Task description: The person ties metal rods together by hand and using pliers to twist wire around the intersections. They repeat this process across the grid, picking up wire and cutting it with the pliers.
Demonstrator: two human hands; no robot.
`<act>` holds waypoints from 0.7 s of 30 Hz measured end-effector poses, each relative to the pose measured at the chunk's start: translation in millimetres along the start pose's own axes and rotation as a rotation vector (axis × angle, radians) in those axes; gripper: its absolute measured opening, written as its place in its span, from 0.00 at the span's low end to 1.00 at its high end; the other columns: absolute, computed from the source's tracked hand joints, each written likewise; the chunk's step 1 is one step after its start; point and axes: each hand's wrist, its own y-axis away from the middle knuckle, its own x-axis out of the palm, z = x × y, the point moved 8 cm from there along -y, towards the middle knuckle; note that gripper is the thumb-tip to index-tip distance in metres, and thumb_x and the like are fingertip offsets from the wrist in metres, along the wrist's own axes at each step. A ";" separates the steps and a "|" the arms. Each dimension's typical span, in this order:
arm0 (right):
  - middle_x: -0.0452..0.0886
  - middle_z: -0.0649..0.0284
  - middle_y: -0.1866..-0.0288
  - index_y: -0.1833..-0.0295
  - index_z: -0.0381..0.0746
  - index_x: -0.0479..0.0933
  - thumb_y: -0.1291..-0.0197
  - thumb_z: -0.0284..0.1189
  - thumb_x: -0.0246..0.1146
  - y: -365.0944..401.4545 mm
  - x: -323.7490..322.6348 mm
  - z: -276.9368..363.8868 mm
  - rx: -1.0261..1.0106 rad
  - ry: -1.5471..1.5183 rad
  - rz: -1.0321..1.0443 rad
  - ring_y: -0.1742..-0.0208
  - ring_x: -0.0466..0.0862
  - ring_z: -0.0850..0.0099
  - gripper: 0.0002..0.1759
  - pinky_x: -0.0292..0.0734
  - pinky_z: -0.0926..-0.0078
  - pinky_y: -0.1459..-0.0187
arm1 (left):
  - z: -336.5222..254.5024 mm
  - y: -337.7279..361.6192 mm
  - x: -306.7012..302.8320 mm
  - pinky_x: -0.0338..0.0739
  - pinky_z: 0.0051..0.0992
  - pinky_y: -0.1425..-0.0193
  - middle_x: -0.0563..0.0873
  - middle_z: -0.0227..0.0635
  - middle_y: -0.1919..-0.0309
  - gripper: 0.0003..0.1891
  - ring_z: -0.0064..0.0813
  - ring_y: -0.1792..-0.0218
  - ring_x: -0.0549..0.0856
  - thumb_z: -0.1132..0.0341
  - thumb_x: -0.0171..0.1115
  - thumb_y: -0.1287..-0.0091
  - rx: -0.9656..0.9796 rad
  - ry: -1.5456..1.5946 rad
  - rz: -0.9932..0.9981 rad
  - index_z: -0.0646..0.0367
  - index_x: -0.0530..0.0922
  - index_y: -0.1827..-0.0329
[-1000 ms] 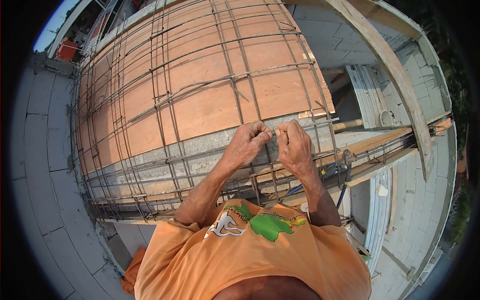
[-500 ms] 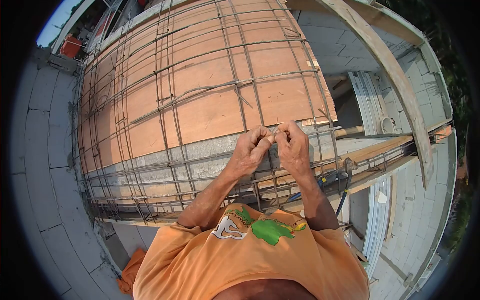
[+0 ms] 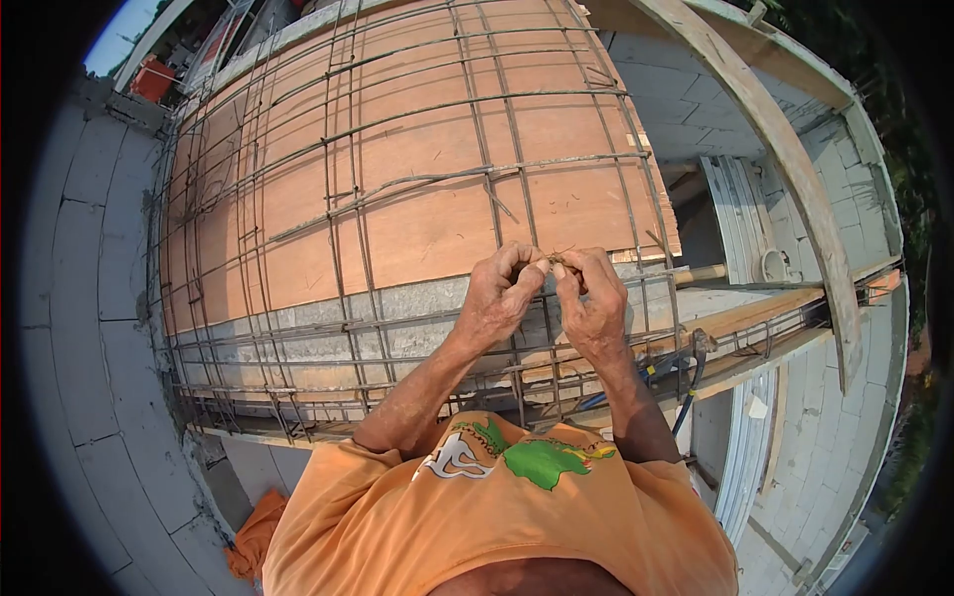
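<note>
My left hand (image 3: pixel 500 296) and my right hand (image 3: pixel 596 306) are close together above the near side of a rebar mesh (image 3: pixel 427 177). Thumb and fingers are pinched on both. Between the fingertips is a small tangle of thin tie wire (image 3: pixel 557 259), mostly covered by the fingers. Under the mesh lies an orange-brown plywood sheet (image 3: pixel 417 228), with a grey concrete strip (image 3: pixel 298 324) along its near edge. Just below my hands, several bars cross in a denser rebar cage.
A dark, curved tool with blue parts (image 3: pixel 699 350) rests on the bars at right. A long wooden board (image 3: pixel 785 129) slants over the right side. Grey block walls (image 3: pixel 94 298) stand left and right. An orange cloth (image 3: pixel 256 534) lies lower left.
My right hand has shifted slightly right and down, so the fingertips are a little farther apart and the wire shows between them. The view has tilted slightly.
</note>
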 end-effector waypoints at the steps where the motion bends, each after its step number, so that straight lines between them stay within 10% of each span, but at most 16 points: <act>1: 0.77 0.53 0.66 0.57 0.30 0.76 0.40 0.15 0.62 -0.9 -0.6 0.0 0.035 -0.036 0.019 0.68 0.80 0.58 0.06 0.75 0.63 0.68 | 0.9 -0.4 -0.9 0.64 0.17 0.75 0.75 0.22 0.76 0.09 0.12 0.76 0.70 0.66 0.59 0.25 -0.003 0.003 -0.003 0.63 0.77 0.60; 21: 0.75 0.54 0.69 0.59 0.31 0.75 0.41 0.16 0.64 5.9 3.9 7.4 -0.147 0.023 0.050 0.70 0.79 0.55 0.06 0.75 0.60 0.68 | 10.3 1.7 2.5 0.65 0.18 0.77 0.74 0.23 0.78 0.06 0.13 0.78 0.71 0.69 0.58 0.28 -0.100 0.105 0.061 0.61 0.76 0.64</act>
